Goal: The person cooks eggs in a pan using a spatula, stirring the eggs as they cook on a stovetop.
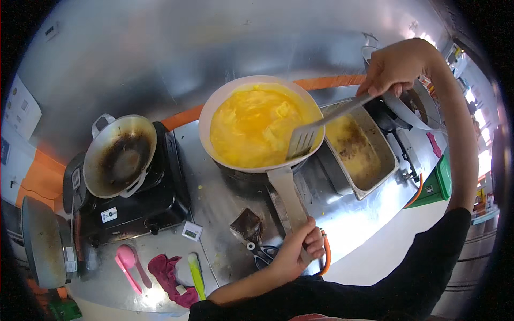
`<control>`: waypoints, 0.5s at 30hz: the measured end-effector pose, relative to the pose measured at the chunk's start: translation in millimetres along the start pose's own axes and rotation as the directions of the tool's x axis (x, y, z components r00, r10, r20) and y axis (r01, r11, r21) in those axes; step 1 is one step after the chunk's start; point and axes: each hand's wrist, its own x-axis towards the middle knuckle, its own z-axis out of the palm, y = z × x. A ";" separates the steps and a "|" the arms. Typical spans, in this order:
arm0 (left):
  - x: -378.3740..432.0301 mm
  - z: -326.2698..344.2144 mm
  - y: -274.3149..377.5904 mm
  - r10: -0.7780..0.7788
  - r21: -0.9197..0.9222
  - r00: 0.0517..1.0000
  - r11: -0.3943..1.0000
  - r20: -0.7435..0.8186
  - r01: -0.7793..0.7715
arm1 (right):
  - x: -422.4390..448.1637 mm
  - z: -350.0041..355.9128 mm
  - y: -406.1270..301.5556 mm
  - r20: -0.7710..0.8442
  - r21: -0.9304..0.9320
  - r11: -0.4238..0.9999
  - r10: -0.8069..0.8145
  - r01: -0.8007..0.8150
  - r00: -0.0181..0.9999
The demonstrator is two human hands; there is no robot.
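Observation:
My left hand point(298, 249) grips the handle of a light-coloured frying pan point(207, 120), which sits over a burner. Soft, partly set yellow egg point(249, 124) spreads across the pan, with a wetter patch near its middle. Up at the right, my right hand point(391, 70) holds the handle of a slotted turner point(305, 138). The turner's slotted head is angled down at the pan's near right edge, by the egg. Just right of the pan stands a deep rectangular metal tray point(391, 170) with yellowish, brown-flecked contents, partly behind the turner's handle.
A stained metal wok point(150, 132) rests on a black portable gas stove point(132, 222) at left. On the steel counter lie kitchen scissors point(261, 252), a small digital timer point(192, 231), a pink scoop point(126, 257), a maroon cloth point(164, 273) and a green-handled brush point(196, 277). An orange hose point(326, 252) hangs at the front edge.

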 end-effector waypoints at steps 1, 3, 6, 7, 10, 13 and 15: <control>0.4 -1.9 1.5 -0.004 -0.006 1.000 1.000 -0.001 0.004 | 5.9 1.5 -2.2 0.006 -0.002 1.000 0.003 -0.003 1.000; 1.9 -3.8 6.0 -0.068 0.045 0.997 0.997 0.032 0.066 | 22.8 6.6 -5.2 0.149 0.135 0.979 -0.176 0.156 0.973; 3.8 -6.8 11.5 -0.141 0.040 0.987 0.990 0.078 0.138 | 58.8 19.4 -8.4 0.215 0.324 0.934 -0.228 0.151 0.950; 4.7 -6.9 14.0 -0.165 0.025 0.980 0.986 0.112 0.163 | 70.6 23.8 -9.4 0.237 0.414 0.899 -0.261 0.146 0.936; 7.6 -12.0 16.1 -0.170 0.016 0.968 0.985 0.184 0.170 | 94.0 41.7 -13.6 0.129 0.497 0.832 -0.353 0.247 0.927; 12.4 -20.6 16.9 -0.183 0.019 0.954 0.983 0.236 0.184 | 112.2 57.2 -3.5 0.091 0.554 0.789 -0.375 0.266 0.922; 9.9 -21.3 19.7 -0.196 0.024 0.942 0.980 0.274 0.197 | 101.2 45.3 4.2 0.088 0.471 0.836 -0.361 0.280 0.929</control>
